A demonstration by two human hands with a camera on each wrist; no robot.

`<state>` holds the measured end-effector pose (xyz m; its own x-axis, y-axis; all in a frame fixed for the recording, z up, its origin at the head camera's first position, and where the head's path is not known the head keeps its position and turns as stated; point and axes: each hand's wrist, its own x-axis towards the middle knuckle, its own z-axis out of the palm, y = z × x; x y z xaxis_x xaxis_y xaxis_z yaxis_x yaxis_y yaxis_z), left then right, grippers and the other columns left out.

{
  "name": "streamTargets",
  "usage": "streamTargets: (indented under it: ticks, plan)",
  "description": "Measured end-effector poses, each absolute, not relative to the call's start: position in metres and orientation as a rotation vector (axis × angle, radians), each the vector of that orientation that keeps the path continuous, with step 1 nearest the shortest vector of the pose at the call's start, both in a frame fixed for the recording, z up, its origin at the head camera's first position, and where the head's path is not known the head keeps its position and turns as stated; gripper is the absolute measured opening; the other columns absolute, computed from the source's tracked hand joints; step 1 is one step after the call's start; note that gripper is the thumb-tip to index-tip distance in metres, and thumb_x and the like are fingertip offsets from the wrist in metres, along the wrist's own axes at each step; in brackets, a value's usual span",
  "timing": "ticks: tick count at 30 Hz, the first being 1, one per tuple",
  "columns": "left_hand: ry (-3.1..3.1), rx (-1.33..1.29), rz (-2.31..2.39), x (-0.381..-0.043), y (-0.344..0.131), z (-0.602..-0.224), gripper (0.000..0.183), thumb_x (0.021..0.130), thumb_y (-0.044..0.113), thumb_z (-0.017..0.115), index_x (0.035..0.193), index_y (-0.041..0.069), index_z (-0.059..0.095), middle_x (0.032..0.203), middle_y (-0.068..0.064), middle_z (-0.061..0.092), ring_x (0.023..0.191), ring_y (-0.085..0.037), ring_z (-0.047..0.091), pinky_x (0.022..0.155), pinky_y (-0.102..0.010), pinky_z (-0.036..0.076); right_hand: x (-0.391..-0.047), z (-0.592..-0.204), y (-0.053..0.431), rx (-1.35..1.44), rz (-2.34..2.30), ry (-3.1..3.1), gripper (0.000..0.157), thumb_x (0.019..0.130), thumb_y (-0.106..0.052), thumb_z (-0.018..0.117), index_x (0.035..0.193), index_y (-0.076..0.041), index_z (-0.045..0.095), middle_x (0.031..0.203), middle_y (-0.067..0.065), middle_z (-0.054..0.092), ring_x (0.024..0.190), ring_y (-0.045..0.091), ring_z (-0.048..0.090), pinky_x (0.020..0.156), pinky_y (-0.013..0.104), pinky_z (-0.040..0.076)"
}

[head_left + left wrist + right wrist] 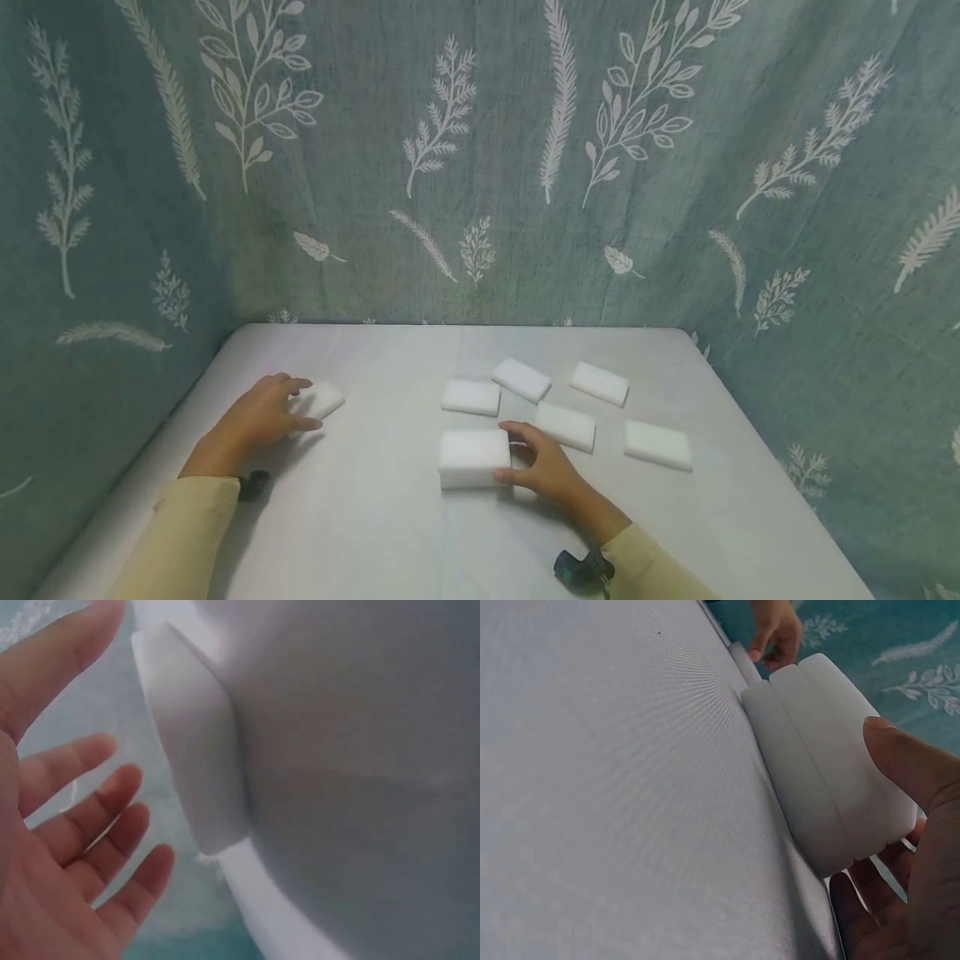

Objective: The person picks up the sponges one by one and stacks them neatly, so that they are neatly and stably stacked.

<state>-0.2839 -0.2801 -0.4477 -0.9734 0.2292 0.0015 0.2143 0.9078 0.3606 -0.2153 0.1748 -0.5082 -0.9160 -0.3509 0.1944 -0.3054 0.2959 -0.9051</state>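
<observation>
At the right hand (543, 462), clamped with curved fingers on the right end of a stack of white blocks (474, 452), thumb to the near side, index to the far side, bowed apart enough to span it; three layers in the right wrist view, seams plain, resting on the tabletop (375, 508). At the left hand (266, 412), spread wide, thumb well away from index, around a lone white block (327, 400) lying tilted to the view near the tabletop's left side; with a clear gap before it in the left wrist view. Farther out, behind the stack and to its right, five loose white blocks (471, 395), all lying flat: one just behind the stack, another close beside that one, one just behind the right hand, two farther right. At both wrists, black straps (581, 573) by pale yellow sleeves (176, 537); beyond everything, a green leaf-patterned curtain (495, 133).
</observation>
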Motion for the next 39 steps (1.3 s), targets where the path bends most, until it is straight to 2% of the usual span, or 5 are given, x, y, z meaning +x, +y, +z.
streamTargets:
  ticks: [6,10,17,25,39]
  plan:
    - [3.006,0.228,0.558,-0.289,-0.289,-0.446,0.101,0.069,0.054,0.082,0.139,-0.008,0.043,0.121,-0.032,0.049,0.109,-0.047,0.049,0.09,-0.065,0.041,-0.221,-0.506,0.173,-0.625,-1.765,2.463,0.071,0.073,-0.019,0.086,0.135,-0.007,0.053,0.134,0.015,0.055,0.123,0.033,0.052,0.103,0.038,0.041]
    - [2.944,0.171,0.572,-0.287,-0.293,-0.448,0.11,0.068,0.056,0.082,0.141,-0.012,0.034,0.121,-0.037,0.043,0.108,-0.049,0.049,0.09,-0.065,0.04,-0.22,-0.507,0.172,-0.592,-1.712,2.5,0.072,0.073,-0.024,0.087,0.136,-0.008,0.053,0.135,0.014,0.055,0.123,0.031,0.053,0.102,0.037,0.041]
    - [2.912,0.145,0.607,-0.284,-0.298,-0.456,0.104,0.071,0.045,0.084,0.139,-0.015,0.033,0.122,-0.04,0.041,0.107,-0.05,0.049,0.092,-0.065,0.04,-0.217,-0.51,0.173,-0.592,-1.712,2.496,0.073,0.073,-0.022,0.087,0.136,-0.007,0.053,0.134,0.013,0.055,0.123,0.03,0.053,0.101,0.035,0.042]
    - [2.898,0.124,0.597,-0.283,-0.298,-0.457,0.104,0.07,0.045,0.084,0.136,-0.017,0.034,0.118,-0.039,0.045,0.102,-0.047,0.052,0.089,-0.062,0.043,-0.217,-0.514,0.174,-0.626,-1.76,2.444,0.074,0.073,-0.011,0.085,0.138,-0.002,0.05,0.136,0.019,0.052,0.123,0.035,0.051,0.102,0.041,0.041]
    - [2.869,0.121,0.64,-0.288,-0.296,-0.458,0.097,0.07,0.039,0.086,0.131,-0.018,0.036,0.12,-0.039,0.049,0.097,-0.044,0.057,0.082,-0.058,0.049,-0.217,-0.513,0.178,-0.645,-1.697,2.499,0.076,0.073,-0.027,0.087,0.138,-0.01,0.051,0.135,0.011,0.053,0.122,0.03,0.053,0.102,0.034,0.042]
